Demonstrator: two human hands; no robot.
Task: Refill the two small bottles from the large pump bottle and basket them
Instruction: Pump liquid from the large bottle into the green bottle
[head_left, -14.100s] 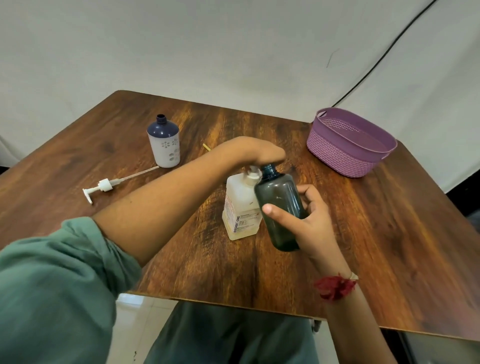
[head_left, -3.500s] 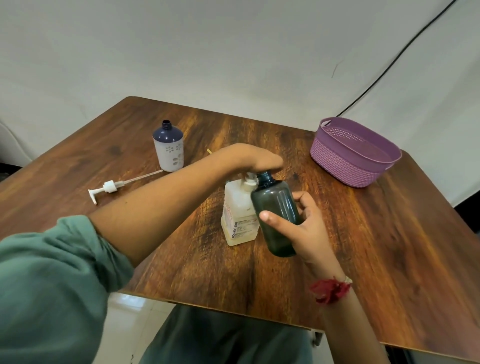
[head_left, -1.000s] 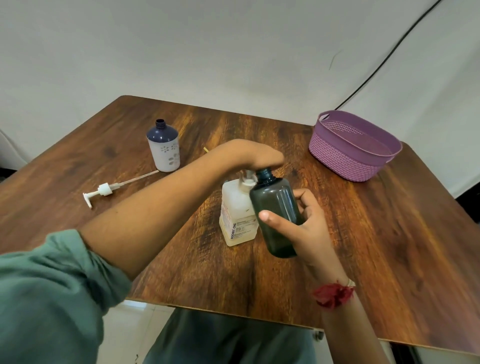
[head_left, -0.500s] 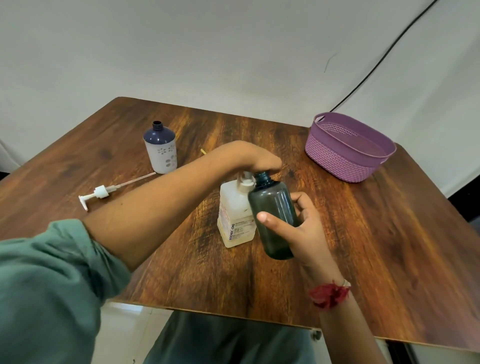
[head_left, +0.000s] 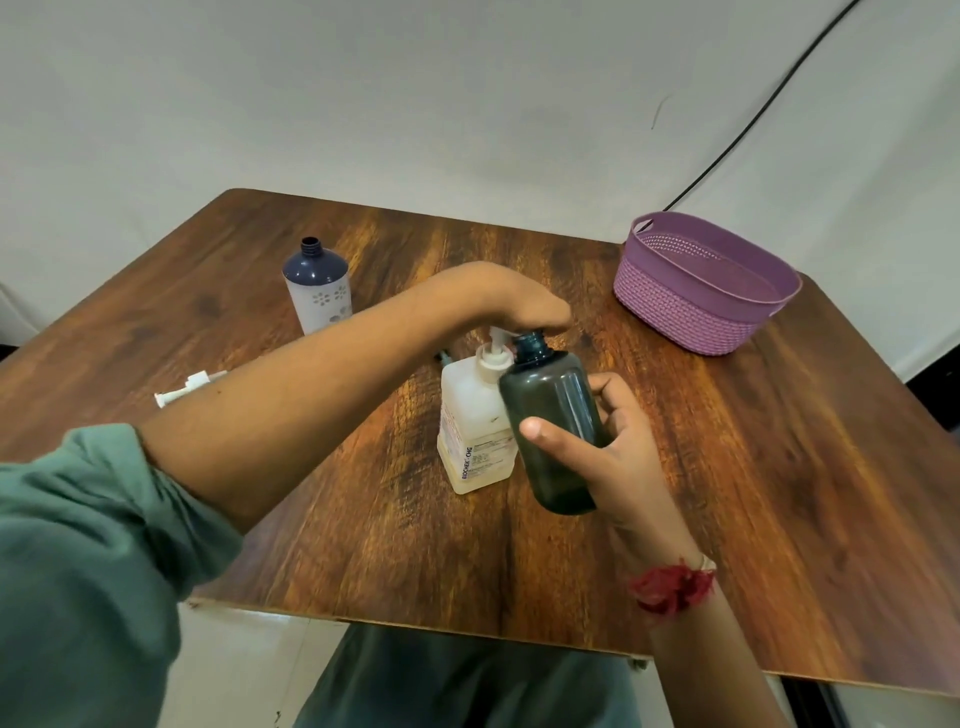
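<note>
The large pale pump bottle (head_left: 470, 441) stands mid-table. My left hand (head_left: 498, 299) lies palm down on its white pump head and presses it. My right hand (head_left: 623, 467) grips a small dark green bottle (head_left: 550, 415), uncapped and tilted a little, its open neck held right under the pump spout. The second small bottle (head_left: 318, 291), white with a navy top and no cap, stands upright at the back left. The purple basket (head_left: 696, 312) sits at the back right with nothing visible inside.
A loose white pump with its long tube (head_left: 182, 387) lies on the wooden table (head_left: 779, 493) at the left, partly hidden by my left forearm. A black cable runs down the wall behind the basket.
Both hands stay as they were, the left on the pump head and the right holding the dark bottle at the spout. Only the view shifts slightly.
</note>
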